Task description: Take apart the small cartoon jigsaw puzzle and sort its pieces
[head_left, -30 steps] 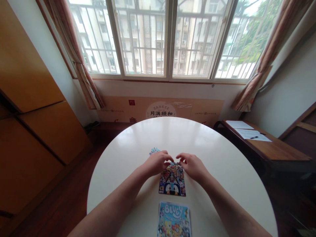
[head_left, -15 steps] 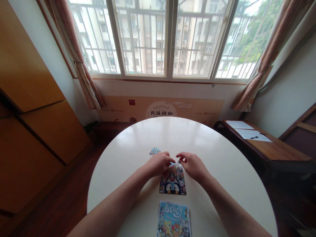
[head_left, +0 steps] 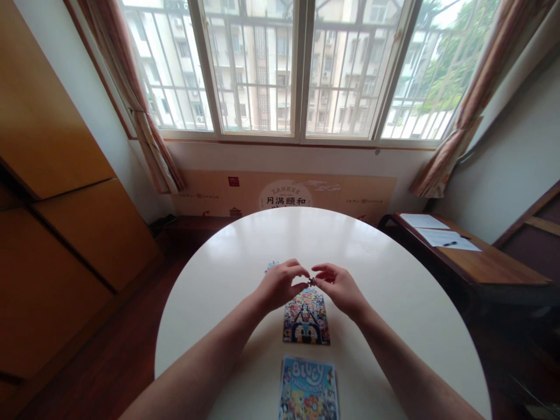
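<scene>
A broad window (head_left: 301, 70) in pale frames, with metal bars outside, fills the wall beyond the grip; smooth orange-brown wooden cabinets (head_left: 105, 227) stand well to its left. Under the hands spreads a round, glossy white table (head_left: 394, 274), its top catching window light. Right of the grip, well apart, is a brown wooden side table (head_left: 503, 256) with white paper sheets (head_left: 448, 239) on it.

Nearest the person, well below the grip, lies a light-blue rectangular printed sheet marked "BLUEY" (head_left: 308, 388). Between it and the grip is a dark, multicoloured rectangular jigsaw (head_left: 306, 318), flat, its far edge just under the fingers. The left hand (head_left: 282, 283) and right hand (head_left: 339, 286) meet above that edge. Left of the grip, a small heap of loose bluish pieces (head_left: 271, 267) shows, partly hidden by the left hand. Smallest is a dark, knobbed jigsaw piece (head_left: 311, 282), pinched among the fingertips of both hands; the exact finger placement is too small to tell.
</scene>
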The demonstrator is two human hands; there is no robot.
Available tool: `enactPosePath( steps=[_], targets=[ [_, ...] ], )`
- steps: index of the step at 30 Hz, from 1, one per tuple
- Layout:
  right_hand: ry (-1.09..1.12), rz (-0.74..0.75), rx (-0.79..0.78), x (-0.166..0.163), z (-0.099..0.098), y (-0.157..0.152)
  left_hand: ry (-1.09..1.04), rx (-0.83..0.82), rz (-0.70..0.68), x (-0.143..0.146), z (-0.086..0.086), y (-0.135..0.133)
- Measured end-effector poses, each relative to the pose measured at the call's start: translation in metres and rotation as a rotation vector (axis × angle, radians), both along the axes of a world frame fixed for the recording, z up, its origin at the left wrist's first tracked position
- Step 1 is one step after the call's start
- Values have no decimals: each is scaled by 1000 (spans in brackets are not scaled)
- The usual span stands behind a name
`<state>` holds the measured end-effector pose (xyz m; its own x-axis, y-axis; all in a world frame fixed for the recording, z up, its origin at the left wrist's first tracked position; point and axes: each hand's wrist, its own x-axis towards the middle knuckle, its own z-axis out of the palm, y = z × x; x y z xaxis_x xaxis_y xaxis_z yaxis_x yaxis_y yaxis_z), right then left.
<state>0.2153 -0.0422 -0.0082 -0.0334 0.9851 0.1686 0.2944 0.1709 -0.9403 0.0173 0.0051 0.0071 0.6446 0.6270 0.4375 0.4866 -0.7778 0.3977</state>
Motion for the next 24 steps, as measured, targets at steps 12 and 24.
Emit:
enactPosePath(
  steps=[12,24],
  targets=[
    [229,18,-172,-1,3,0,69,120,-29,-3,10,-3],
    [-267,-130,15,3,-3,1,64,57,449,-48,19,34]
  ],
)
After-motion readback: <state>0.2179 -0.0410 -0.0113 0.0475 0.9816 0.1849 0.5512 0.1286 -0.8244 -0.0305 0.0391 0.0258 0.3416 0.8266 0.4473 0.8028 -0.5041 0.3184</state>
